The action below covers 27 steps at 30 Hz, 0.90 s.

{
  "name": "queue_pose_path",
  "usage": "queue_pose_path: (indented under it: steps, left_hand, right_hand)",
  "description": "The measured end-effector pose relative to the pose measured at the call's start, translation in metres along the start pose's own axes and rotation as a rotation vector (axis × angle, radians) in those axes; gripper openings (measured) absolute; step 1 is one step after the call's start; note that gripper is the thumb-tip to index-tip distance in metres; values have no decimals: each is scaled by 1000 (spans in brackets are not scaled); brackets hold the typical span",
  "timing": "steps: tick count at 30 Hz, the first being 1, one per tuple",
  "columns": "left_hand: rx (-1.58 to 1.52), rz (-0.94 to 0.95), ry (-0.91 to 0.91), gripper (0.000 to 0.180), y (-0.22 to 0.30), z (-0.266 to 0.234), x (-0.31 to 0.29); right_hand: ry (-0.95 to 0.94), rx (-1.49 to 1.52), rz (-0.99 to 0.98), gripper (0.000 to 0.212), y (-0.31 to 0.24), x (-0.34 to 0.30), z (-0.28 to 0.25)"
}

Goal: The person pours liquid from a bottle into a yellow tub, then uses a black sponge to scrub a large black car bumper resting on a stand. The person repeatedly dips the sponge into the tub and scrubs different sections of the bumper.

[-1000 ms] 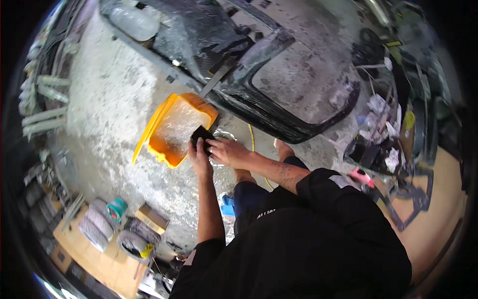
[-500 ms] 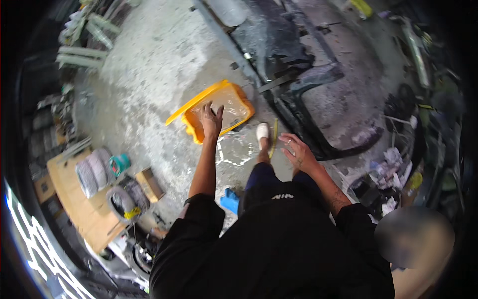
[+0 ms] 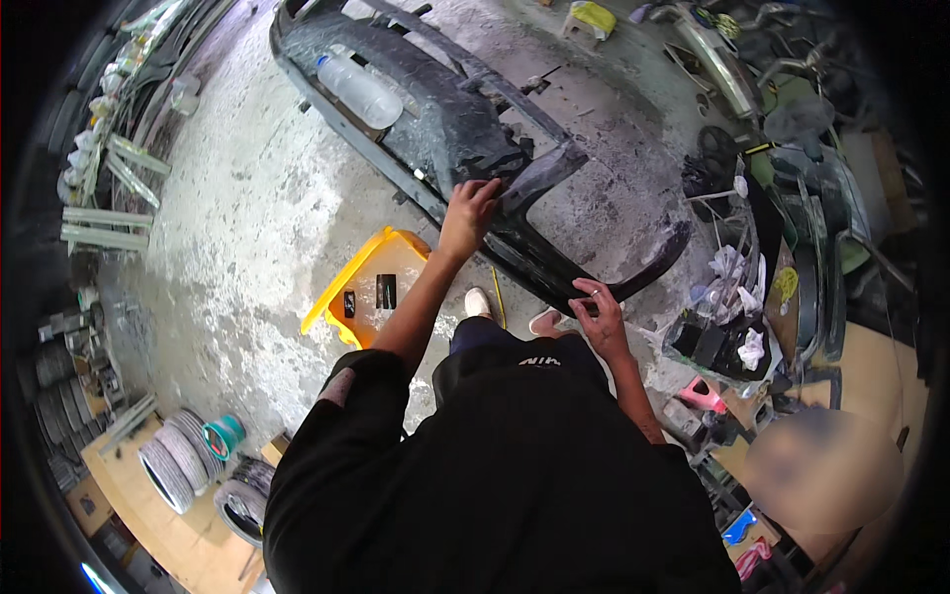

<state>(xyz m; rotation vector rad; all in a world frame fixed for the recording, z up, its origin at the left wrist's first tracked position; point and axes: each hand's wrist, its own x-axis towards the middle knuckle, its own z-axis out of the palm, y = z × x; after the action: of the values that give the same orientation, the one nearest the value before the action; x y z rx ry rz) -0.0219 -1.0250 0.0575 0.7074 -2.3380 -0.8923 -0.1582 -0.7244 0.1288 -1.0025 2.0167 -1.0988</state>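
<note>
A dark car bumper [image 3: 416, 111] lies on the floor ahead of me, running from the upper left to a curved black end at the right. My left hand [image 3: 467, 223] reaches over its near bar, fingers stretched forward; whether they touch it I cannot tell. Beside the bumper's curved near edge is my right hand [image 3: 602, 325], thumb and fingers apart, a ring on one finger. Left of my feet, partly behind my left forearm, sits an orange-yellow plastic tub [image 3: 341, 284]. Two dark rectangular pieces [image 3: 386, 291] show within it. A clear plastic bottle [image 3: 361, 91] rests on the bumper.
Several tyres [image 3: 178, 460] and a teal roll [image 3: 224, 437] occupy a wooden board at lower left. To the right, a black bin [image 3: 708, 346] holds crumpled white paper. Metal pipes [image 3: 717, 59] and loose parts crowd the right side. A thin yellow strip [image 3: 499, 297] lies between my feet.
My left hand has moved from over the yellow tub to the bumper. My right hand is now at the bumper's edge. The view has shifted, bringing in the whole bottle and the dark pieces.
</note>
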Motion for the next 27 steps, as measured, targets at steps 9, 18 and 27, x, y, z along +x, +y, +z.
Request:
queue_pose_path:
  steps: [9,18,27]
  left_hand:
    - [-1565,-807,-243,44,122,16,-69]
    - [-1431,-898,-90,37,195,80,-87]
    - [-1178,-1121,551,29,220,84,-140]
  right_hand:
    - [0,747,199,40,-9,24,-10]
    - [-132,742,408,36,22,46,-56]
    - [-703,270,55,43,19,117,-41]
